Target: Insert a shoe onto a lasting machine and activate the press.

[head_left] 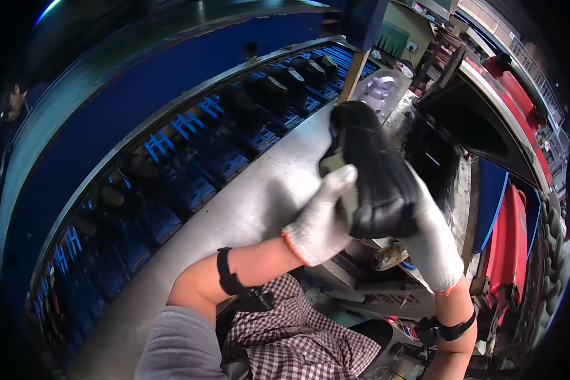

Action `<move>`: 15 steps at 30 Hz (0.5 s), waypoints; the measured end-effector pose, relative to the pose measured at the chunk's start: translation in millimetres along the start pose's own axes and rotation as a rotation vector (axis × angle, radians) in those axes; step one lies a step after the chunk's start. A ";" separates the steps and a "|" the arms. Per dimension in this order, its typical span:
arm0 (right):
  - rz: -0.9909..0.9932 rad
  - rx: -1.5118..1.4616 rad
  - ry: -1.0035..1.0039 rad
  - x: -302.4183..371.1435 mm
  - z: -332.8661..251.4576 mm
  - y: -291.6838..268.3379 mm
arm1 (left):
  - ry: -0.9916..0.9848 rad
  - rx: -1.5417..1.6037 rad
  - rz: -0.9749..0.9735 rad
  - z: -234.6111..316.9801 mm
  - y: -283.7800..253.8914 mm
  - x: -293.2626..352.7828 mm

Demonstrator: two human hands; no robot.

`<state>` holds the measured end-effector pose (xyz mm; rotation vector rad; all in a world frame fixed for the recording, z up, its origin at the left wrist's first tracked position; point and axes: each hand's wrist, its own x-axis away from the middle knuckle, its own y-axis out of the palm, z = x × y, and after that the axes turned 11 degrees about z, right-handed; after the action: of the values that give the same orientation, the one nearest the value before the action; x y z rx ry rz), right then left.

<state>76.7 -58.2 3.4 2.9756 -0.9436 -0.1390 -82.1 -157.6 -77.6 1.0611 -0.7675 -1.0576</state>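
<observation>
A black leather shoe (383,174) is held up in front of me, tilted, with a pale greenish strip along its left side. My left hand (326,218), in a white knit glove with an orange cuff, grips that side, its thumb pressed against the pale strip. On the shoe's right side is my right hand (434,244), gloved the same way; its fingers are partly hidden behind the shoe. Several dark shoes (272,92) stand in a row on the blue-lit rack (202,183) to the left.
A metal ledge (247,196) runs along the rack's near edge. At its far end stands a lilac bottle-like object (378,88) beside a wooden post (353,76). On the right are a dark machine opening (487,114) and red panels (506,234). Another person (16,104) shows at the far left.
</observation>
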 end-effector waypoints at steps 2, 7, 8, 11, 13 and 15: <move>0.082 0.319 0.016 9.7 -4.0 9.8 | 0.047 0.106 0.053 21.4 -15.3 4.5; 0.310 0.581 -0.309 59.8 -25.6 -25.1 | 0.280 -0.253 0.590 115.4 -101.9 -20.7; 0.427 0.600 -0.373 68.7 -24.3 -34.5 | 0.314 -0.340 0.684 136.6 -120.3 -32.5; 0.665 0.557 -0.398 87.4 -27.8 -65.1 | 0.560 -0.687 0.968 193.4 -174.1 -69.3; 0.746 0.518 -0.413 94.6 -26.3 -77.3 | 0.682 -1.144 1.099 234.3 -207.0 -84.7; 0.772 0.504 -0.397 98.0 -23.6 -83.7 | 0.630 -1.500 1.211 269.7 -232.8 -87.8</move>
<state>206.6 -46.4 15.5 2.7303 -2.3987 -0.5489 -423.0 -185.4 -210.6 -0.4414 0.1045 0.0012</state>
